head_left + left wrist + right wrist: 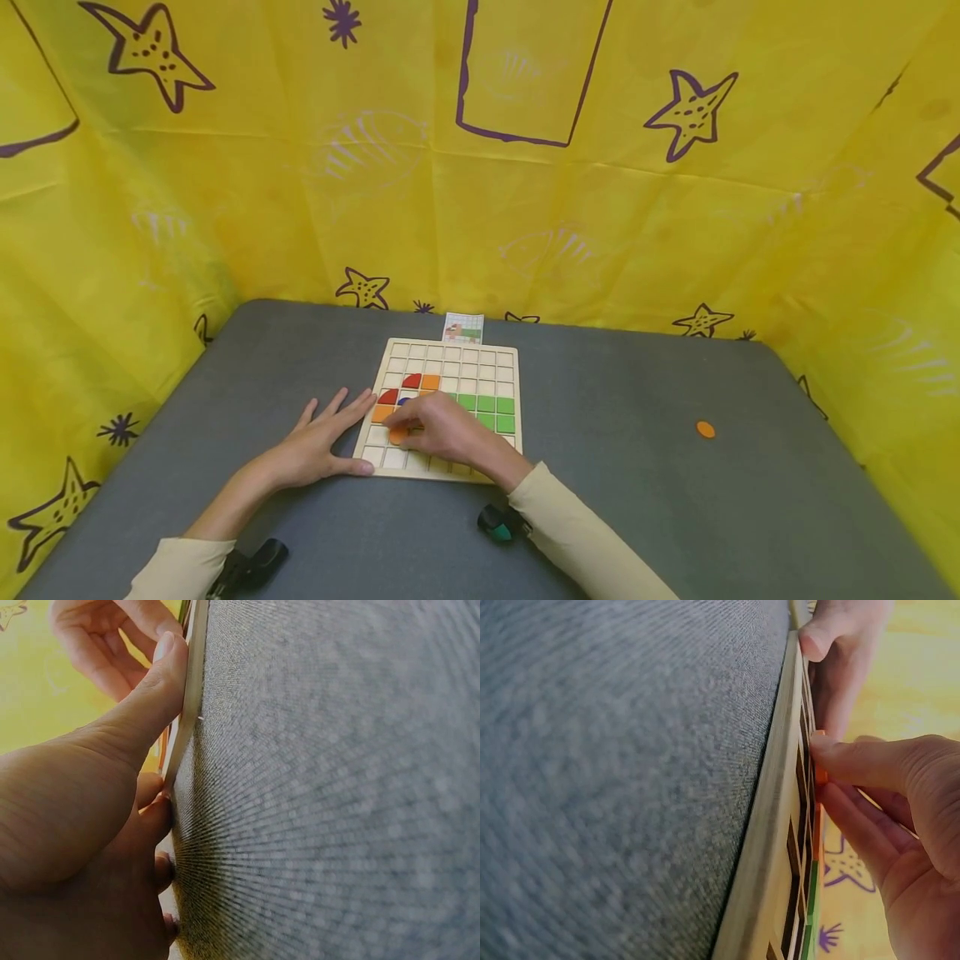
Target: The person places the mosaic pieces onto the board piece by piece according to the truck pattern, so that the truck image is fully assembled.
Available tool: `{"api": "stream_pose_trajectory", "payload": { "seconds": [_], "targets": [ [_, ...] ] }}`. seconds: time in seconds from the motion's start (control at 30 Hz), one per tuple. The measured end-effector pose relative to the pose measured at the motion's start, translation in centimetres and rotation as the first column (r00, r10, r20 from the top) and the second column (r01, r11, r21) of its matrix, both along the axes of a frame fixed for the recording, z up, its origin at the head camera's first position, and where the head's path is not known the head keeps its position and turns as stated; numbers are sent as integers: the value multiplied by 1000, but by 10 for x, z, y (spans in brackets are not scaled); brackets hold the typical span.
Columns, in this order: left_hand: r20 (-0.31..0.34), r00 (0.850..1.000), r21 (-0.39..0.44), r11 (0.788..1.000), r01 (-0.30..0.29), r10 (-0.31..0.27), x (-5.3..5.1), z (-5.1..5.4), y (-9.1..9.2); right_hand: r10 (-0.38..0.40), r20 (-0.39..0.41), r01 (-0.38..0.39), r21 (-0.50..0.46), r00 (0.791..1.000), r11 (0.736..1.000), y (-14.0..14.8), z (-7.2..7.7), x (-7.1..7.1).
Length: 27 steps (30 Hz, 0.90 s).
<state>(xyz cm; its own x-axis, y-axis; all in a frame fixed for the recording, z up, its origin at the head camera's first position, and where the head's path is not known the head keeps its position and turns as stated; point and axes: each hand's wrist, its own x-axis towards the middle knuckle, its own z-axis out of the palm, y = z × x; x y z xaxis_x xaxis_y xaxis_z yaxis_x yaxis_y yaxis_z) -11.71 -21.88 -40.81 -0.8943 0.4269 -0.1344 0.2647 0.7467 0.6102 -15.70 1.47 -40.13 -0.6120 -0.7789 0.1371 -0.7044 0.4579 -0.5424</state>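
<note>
A pale wooden grid board (459, 365) lies on the table in the head view. My left hand (311, 450) has its fingers spread at the board's left side, and its thumb touches the near left corner. Between thumb and fingertips, my right hand (442, 427) pinches an orange tile (398, 436) over the lower left squares; its outline looks rounded but is partly covered. In the right wrist view the orange tile (821, 761) meets the board's surface. Red quarter-round tiles (412, 381), an orange square tile (430, 382) and green square tiles (486, 404) sit in the grid. A blue piece is mostly hidden.
A small printed card (463, 327) with a coloured grid picture lies just beyond the board's far edge. On the right part of the grey table (615, 483) lies a loose orange disc (705, 429). Yellow patterned cloth (480, 208) surrounds the table's back and sides.
</note>
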Motion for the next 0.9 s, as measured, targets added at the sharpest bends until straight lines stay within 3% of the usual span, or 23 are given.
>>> {"api": "stream_pose_trajectory", "payload": {
  "seconds": [0.7, 0.9],
  "targets": [
    [-11, 1000, -3, 1000, -1, 1, 0, 0, 0, -8, -38, 9, 30, 999, 999, 0, 1, 2],
    [-11, 1000, -2, 1000, 1, -1, 0, 0, 0, -2, -41, 1, -9, 999, 1000, 8, 4, 2]
  ]
}}
